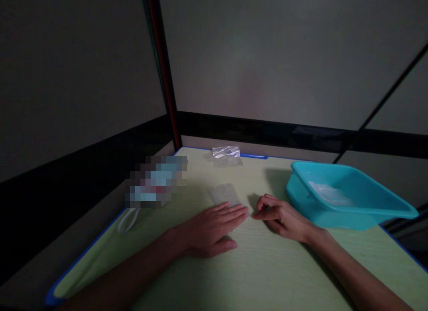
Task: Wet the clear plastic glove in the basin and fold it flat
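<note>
A small translucent plastic bag (225, 193) lies flat on the pale yellow-green table. My left hand (214, 228) rests palm down over its near part, fingers stretched out and thumb apart. Just to the right, my right hand (282, 217) is closed, with thumb and index finger pinched at the bag's near right corner. The bag's lower part is hidden under my left fingers.
To the right stands a turquoise plastic basin (347, 217) with whitish plastic pieces (329, 193) inside. Another clear plastic bag (226, 153) lies at the table's far edge. A blurred-out object (157, 182) with a white loop (128, 222) sits on the left edge. Dark panelled walls stand behind.
</note>
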A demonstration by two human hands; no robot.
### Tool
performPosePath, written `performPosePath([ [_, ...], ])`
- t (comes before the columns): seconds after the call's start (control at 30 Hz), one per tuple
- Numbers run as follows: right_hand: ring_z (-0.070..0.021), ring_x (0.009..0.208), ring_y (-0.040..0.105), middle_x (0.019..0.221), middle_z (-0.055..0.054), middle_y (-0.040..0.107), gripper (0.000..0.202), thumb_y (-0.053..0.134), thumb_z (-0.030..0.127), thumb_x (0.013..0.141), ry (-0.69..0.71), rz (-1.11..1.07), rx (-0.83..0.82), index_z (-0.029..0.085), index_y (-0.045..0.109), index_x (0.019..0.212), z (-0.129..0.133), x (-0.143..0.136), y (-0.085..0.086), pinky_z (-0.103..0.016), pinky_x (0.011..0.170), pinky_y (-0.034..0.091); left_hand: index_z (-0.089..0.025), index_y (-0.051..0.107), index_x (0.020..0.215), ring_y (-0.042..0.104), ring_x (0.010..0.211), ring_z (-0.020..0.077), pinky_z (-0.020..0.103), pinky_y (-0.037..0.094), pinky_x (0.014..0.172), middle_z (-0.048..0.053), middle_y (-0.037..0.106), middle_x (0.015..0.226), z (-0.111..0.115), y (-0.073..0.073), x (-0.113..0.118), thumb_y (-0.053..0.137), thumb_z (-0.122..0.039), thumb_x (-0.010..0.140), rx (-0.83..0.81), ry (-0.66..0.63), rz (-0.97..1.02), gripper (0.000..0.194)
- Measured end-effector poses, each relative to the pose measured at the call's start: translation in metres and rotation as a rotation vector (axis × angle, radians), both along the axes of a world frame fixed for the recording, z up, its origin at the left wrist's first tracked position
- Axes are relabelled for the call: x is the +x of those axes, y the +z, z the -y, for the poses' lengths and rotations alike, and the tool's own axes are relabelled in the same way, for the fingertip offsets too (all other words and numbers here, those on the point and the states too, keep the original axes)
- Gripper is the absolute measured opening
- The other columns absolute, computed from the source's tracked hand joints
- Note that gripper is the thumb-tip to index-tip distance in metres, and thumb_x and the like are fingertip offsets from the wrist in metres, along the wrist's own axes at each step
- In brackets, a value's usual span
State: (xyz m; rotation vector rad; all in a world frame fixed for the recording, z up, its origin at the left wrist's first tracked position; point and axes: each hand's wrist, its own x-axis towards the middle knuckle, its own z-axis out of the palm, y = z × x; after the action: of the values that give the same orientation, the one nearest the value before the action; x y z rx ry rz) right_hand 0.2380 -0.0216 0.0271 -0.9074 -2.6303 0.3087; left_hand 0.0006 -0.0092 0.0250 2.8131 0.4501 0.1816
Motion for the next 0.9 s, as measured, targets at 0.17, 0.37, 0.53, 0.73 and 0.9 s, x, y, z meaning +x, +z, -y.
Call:
performPosePath([
  [0.17, -0.0150, 0.077, 0.048, 0.081, -0.006, 0.052, 0.031, 0.041, 0.002, 0.073, -0.011, -0.040, 0.001, 0.017, 0.064, 0.087, -0.0002, 0.0008, -0.0015, -0.029, 0.069, 0.039, -0.019, 0.012, 0.132, 0.013, 0.125, 0.0186, 0.034, 0.008, 0.102, 0.004, 0.014, 0.138, 0.0001, 0.0001, 0.0004, 0.041, -0.035, 0.081, -0.013, -0.003, 0.017, 0.061],
  [0.37, -0.0158, 0.079, 0.047, 0.082, -0.006, 0.051, 0.034, 0.040, 0.003, 0.073, -0.012, -0.061, 0.006, 0.018, 0.062, 0.093, -0.0001, 0.0003, -0.0021, -0.030, 0.070, 0.039, -0.019, 0.015, 0.132, 0.014, 0.125, 0.0191, 0.036, 0.009, 0.102, 0.004, 0.015, 0.138, 0.0000, 0.0001, 0.0005, 0.042, -0.036, 0.080, -0.027, -0.014, 0.035, 0.060],
  [0.53, -0.0155, 0.078, 0.047, 0.082, -0.006, 0.051, 0.033, 0.040, 0.002, 0.074, -0.004, -0.007, 0.015, 0.018, 0.062, 0.092, 0.0008, -0.0020, -0.0018, -0.029, 0.070, 0.039, -0.018, 0.014, 0.132, 0.013, 0.125, 0.0190, 0.035, 0.008, 0.103, 0.005, 0.014, 0.138, -0.0007, -0.0015, 0.0001, 0.041, -0.037, 0.081, -0.027, -0.022, 0.025, 0.060],
  [0.73, -0.0157, 0.078, 0.047, 0.083, -0.006, 0.052, 0.029, 0.042, 0.004, 0.074, -0.001, 0.064, 0.058, 0.018, 0.063, 0.088, 0.0021, -0.0033, 0.0014, -0.029, 0.070, 0.039, -0.018, 0.013, 0.132, 0.012, 0.125, 0.0196, 0.036, 0.007, 0.103, 0.006, 0.013, 0.138, -0.0016, -0.0014, 0.0005, 0.041, -0.038, 0.081, -0.041, -0.032, 0.023, 0.062],
  [0.9, -0.0152, 0.077, 0.049, 0.082, -0.006, 0.054, 0.028, 0.042, 0.005, 0.075, 0.001, 0.074, 0.089, 0.018, 0.063, 0.086, 0.0027, -0.0049, 0.0039, -0.028, 0.069, 0.039, -0.022, 0.019, 0.131, 0.011, 0.125, 0.0212, 0.037, 0.008, 0.102, 0.003, 0.013, 0.138, -0.0033, 0.0039, -0.0023, 0.045, -0.040, 0.078, -0.126, -0.030, 0.039, 0.061],
])
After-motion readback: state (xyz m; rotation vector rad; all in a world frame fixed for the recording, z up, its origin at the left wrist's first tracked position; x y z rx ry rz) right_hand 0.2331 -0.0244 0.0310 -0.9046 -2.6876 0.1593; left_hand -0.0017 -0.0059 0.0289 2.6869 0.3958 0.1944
